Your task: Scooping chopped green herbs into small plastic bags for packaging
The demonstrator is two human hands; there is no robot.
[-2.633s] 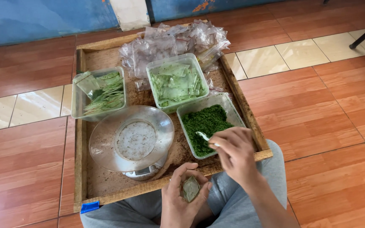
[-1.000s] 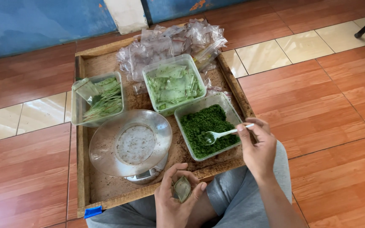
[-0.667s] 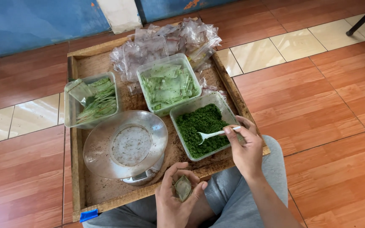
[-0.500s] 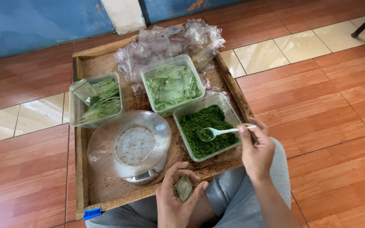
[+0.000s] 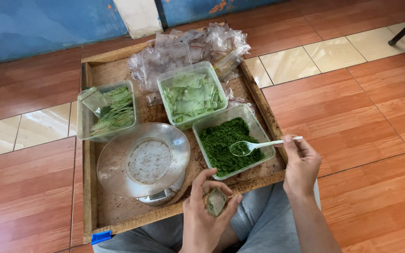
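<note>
My right hand (image 5: pixel 301 165) grips a white plastic spoon (image 5: pixel 258 145) by its handle. The spoon's bowl holds a little green powder and hovers over a clear tub of green powder (image 5: pixel 233 140). My left hand (image 5: pixel 207 211) holds a small clear plastic bag (image 5: pixel 215 201) with some green powder in it, low over the front edge of the wooden tray (image 5: pixel 88 187). A kitchen scale with a clear round bowl (image 5: pixel 142 161) stands just left of the powder tub.
Two more clear tubs sit further back: one of filled green sachets (image 5: pixel 192 93), one of packed sachets (image 5: pixel 107 110) at the left. A pile of empty clear bags (image 5: pixel 188 44) lies at the tray's far end. Tiled floor surrounds the tray; a blue wall is behind.
The spoon went from digging in the powder near the tub's front to lifted with a small scoop over the tub. The left hand stayed with the small bag.
</note>
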